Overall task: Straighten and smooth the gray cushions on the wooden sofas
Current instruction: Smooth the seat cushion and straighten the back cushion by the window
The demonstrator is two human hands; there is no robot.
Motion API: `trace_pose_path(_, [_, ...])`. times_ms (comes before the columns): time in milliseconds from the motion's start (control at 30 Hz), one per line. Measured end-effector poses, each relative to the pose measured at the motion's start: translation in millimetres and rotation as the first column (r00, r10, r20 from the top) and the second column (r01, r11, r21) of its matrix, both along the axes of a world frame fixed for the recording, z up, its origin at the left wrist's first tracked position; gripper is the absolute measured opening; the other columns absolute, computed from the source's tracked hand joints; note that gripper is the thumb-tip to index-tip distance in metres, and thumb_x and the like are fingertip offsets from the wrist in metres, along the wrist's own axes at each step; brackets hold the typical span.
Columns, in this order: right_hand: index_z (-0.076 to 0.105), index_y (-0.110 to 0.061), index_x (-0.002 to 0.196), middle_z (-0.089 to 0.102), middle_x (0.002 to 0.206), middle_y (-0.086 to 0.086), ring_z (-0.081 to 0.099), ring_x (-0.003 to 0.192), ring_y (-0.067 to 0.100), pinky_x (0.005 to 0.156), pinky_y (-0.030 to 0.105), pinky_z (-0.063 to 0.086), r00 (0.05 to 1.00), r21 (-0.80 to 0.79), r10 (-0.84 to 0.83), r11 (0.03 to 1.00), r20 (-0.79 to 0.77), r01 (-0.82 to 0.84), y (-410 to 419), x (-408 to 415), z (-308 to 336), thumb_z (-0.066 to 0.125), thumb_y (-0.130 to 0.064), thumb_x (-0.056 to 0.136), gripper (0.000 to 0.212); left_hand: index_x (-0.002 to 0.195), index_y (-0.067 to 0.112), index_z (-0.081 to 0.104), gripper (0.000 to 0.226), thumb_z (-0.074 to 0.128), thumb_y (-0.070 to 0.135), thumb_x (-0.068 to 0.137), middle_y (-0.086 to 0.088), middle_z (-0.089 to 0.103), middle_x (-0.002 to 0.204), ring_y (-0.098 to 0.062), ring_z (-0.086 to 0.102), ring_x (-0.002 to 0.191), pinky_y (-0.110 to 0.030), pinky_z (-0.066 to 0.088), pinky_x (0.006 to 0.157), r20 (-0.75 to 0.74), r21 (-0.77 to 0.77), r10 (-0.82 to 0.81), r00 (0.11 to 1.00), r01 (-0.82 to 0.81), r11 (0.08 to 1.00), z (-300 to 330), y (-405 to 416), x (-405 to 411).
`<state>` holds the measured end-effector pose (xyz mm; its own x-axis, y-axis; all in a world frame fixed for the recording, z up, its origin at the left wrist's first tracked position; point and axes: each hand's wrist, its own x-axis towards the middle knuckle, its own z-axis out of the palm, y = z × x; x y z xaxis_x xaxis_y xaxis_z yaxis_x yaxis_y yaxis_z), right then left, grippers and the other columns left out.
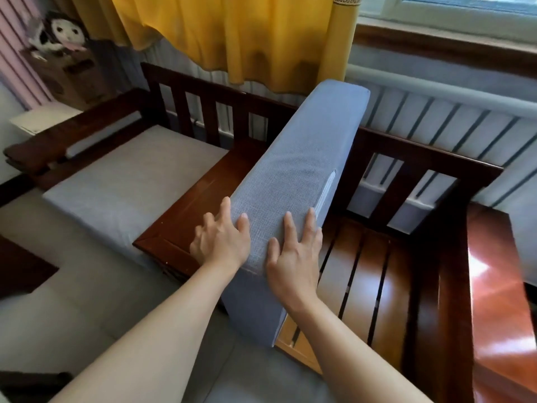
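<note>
The cushion (293, 181) stands on its long edge, tilted up over the bare wooden slats (366, 274) of the right-hand seat, its lower end near us and its far end rising toward the yellow curtain (232, 39). We have both hands on its near end: our left hand (220, 242) lies against the left face with the fingers spread and the thumb up on the top edge, and our right hand (293, 257) rests flat on the top edge, fingers straight and slightly apart. Neither grip is clenched; both are released, flat palms steadying the block. We judge it to be a foam slab in a woven cover: light for its bulk, firm enough to stand on edge, yet likely to bow or topple if let go. The textured fabric should give our palms good friction. The best hold, we think, is across the thickness at the near end, or along both long edges, before lowering it flat onto the slats. The zip (327, 193) on the right side is no place to pull. A second cushion (130, 181) already lies flat on the left-hand seat.
</note>
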<state>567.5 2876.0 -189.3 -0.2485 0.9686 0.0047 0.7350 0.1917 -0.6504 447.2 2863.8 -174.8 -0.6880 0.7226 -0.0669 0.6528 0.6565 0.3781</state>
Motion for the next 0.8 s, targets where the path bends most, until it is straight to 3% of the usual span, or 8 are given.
trace_pose_path(100, [0.009,-0.029,0.152,-0.026,0.156,0.004,-0.001,0.145,0.032,0.117,0.043,0.015,0.998,-0.107,-0.051,0.993,-0.02,0.049,24.8,0.1,8.3,0.037,-0.041,0.098,0.062,0.151,0.03,0.012,0.059,0.025,0.053,0.098,-0.014,0.038,0.144,-0.035,0.042,0.127,-0.046,0.035,0.097,-0.013,-0.05,-0.046,0.999,0.046,0.998,3.7,4.9,-1.0])
trace_pose_path(200, [0.004,-0.031,0.153,-0.022,0.156,0.011,0.008,0.144,0.036,0.116,0.045,0.018,0.995,-0.167,-0.1,0.982,-0.032,0.093,46.1,-1.7,11.5,0.039,-0.046,0.097,0.067,0.151,0.024,0.013,0.061,0.024,0.052,0.098,-0.015,0.041,0.143,-0.036,0.046,0.125,-0.044,0.037,0.095,-0.038,-0.076,-0.106,0.994,0.103,0.992,7.0,16.2,-7.1])
trace_pose_path(400, [0.0,-0.034,0.152,0.015,0.152,0.017,0.035,0.133,0.036,0.106,0.041,0.032,0.964,-0.204,-0.256,0.949,-0.064,0.239,70.5,-13.6,12.6,0.046,-0.054,0.092,0.078,0.146,0.015,0.019,0.063,0.026,0.055,0.098,-0.016,0.049,0.135,-0.037,0.052,0.118,-0.042,0.039,0.091,-0.033,-0.098,-0.239,0.97,0.235,0.967,13.9,67.0,-21.0])
trace_pose_path(533, [0.0,-0.029,0.153,0.04,0.139,0.017,0.044,0.124,0.034,0.101,0.037,0.034,0.913,-0.235,-0.397,0.9,-0.091,0.367,97.9,-20.3,17.5,0.056,-0.055,0.087,0.09,0.151,0.019,0.008,0.07,0.029,0.058,0.096,-0.018,0.042,0.14,-0.039,0.048,0.122,-0.043,0.035,0.098,0.057,-0.097,-0.338,0.94,0.342,0.935,14.6,110.8,-30.9])
trace_pose_path(667, [0.014,-0.027,0.151,0.055,0.131,0.015,0.049,0.122,0.035,0.103,0.041,0.038,0.854,-0.289,-0.513,0.834,-0.088,0.471,119.5,-20.5,13.7,0.062,-0.06,0.08,0.092,0.151,0.034,0.001,0.072,0.034,0.061,0.093,-0.017,0.034,0.143,-0.039,0.043,0.125,-0.045,0.031,0.103,0.15,-0.062,-0.469,0.87,0.482,0.874,10.3,138.2,-42.6])
trace_pose_path(800, [0.039,-0.029,0.138,0.06,0.126,0.001,0.054,0.118,0.025,0.097,0.033,0.042,0.804,-0.356,-0.577,0.788,-0.144,0.502,124.7,-13.7,13.1,0.066,-0.062,0.075,0.076,0.149,0.045,0.004,0.069,0.036,0.064,0.091,-0.017,0.034,0.14,-0.04,0.043,0.124,-0.044,0.03,0.105,0.202,-0.044,-0.55,0.81,0.569,0.821,10.5,153.1,-46.0])
